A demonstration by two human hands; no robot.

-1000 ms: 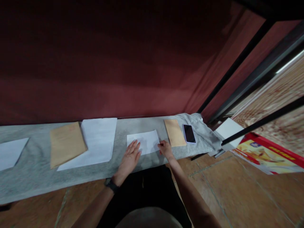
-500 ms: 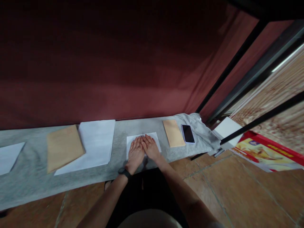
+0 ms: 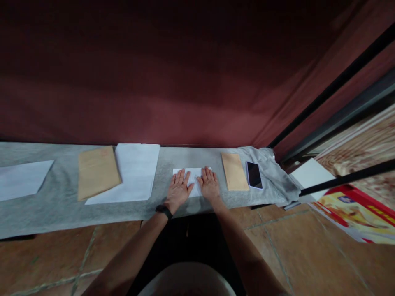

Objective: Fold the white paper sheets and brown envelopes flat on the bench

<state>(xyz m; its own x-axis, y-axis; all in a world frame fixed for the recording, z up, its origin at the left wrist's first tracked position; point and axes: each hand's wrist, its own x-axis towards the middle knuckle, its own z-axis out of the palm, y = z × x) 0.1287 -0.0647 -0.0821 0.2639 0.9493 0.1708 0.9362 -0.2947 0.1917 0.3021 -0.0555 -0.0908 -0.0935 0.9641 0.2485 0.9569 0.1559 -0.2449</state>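
A small white sheet of paper [image 3: 193, 190] lies on the grey cloth in front of me, partly covered by my hands. Flat on its left side rests my left hand [image 3: 179, 189], fingers stretched out and thumb apart. My right hand [image 3: 210, 185] presses flat on its right side, fingers extended. A gap shows bare paper between the two thumbs. Just right of my right hand lies a tan envelope [image 3: 235, 172]. Farther left, a stack of larger white paper [image 3: 138, 174] sits partly under a brown envelope [image 3: 98, 172].
A phone [image 3: 254, 175] lies beyond the tan envelope. Another white sheet [image 3: 23, 180] is at the far left. Grey cloth [image 3: 123, 216] covers the narrow table against a dark red wall [image 3: 173, 119]. Black bars [image 3: 348, 178] and a red-yellow box [image 3: 361, 213] stand at right.
My hands, earlier close together at the middle of the small paper, have moved apart to its left and right sides. The camera view has shifted slightly.
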